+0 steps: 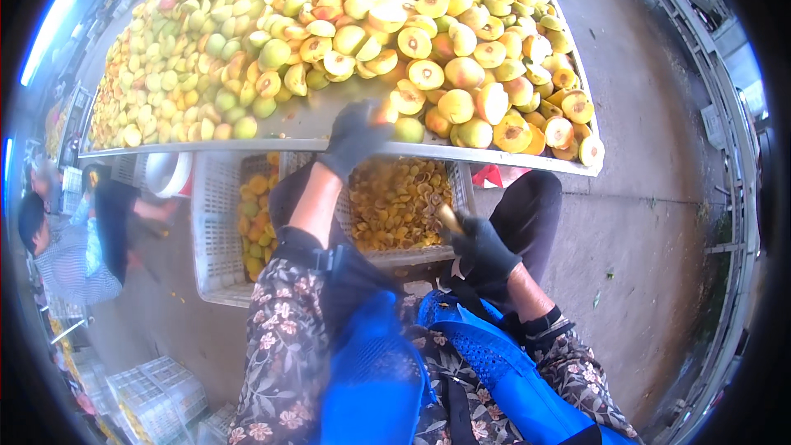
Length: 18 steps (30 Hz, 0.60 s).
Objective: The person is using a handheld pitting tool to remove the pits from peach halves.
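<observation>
Big metal table (257, 147) out in front of both hands, and it's heaped with fruit, halves and whole, with a bare patch just beyond the left hand! Below and between the hands sits a white crate (463, 188) of yellow-brown scraps; left of the left hand, another white crate (216, 235) holds more fruit. Farther out that way, a person (78, 264) sits low, and a white bucket (165, 175) stands nearer. Now the gloved left hand (358, 138), over the table's near edge, fingers bent at a reddish-yellow fruit (384, 113), touching it; whether they pinch it, I can't tell. And the gloved right hand (484, 252), lower, beside the scraps: fingers curled tight around a small tan piece (449, 218), too blurred to name.
</observation>
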Each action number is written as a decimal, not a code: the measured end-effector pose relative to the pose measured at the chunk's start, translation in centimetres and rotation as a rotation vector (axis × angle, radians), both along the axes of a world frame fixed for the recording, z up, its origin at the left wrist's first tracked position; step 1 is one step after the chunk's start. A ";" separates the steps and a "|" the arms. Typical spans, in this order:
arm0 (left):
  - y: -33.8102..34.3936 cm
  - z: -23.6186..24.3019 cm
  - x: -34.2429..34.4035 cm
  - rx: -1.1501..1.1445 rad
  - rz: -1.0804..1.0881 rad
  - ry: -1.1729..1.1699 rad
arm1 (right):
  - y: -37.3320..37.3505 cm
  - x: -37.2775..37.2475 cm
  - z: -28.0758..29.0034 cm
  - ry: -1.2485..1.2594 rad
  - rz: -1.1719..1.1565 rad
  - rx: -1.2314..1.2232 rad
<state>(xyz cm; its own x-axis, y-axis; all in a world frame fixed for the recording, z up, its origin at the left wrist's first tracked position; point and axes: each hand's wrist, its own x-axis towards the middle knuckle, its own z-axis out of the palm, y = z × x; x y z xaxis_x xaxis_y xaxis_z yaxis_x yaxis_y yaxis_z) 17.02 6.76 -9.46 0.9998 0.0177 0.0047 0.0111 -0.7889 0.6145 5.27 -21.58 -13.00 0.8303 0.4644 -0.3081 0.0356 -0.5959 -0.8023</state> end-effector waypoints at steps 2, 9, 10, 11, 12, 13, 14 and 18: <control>0.5 -0.3 -1.2 -0.184 -0.160 -0.279 | 1.2 1.9 2.5 0.285 -0.247 0.379; -3.6 5.7 -10.8 -0.762 -0.159 -0.170 | 7.5 3.6 9.9 0.402 -0.372 0.855; -4.7 5.6 -10.9 -0.751 -0.157 -0.170 | 8.2 3.2 10.3 0.429 -0.368 0.894; -5.7 5.1 -11.0 -0.947 -0.025 -0.310 | 9.1 3.0 9.7 0.393 -0.350 0.864; -6.4 4.8 -11.3 -1.145 0.112 -0.454 | 9.3 2.7 9.6 0.397 -0.348 0.866; -6.5 4.7 -11.3 -1.068 0.239 -0.422 | 9.4 2.4 9.6 0.385 -0.325 0.844; -6.6 4.5 -11.7 -1.065 0.241 -0.420 | 9.6 2.1 9.6 0.373 -0.303 0.823; -7.5 6.3 -12.1 -1.378 0.325 -0.426 | 10.7 1.5 6.7 -0.408 -0.238 0.642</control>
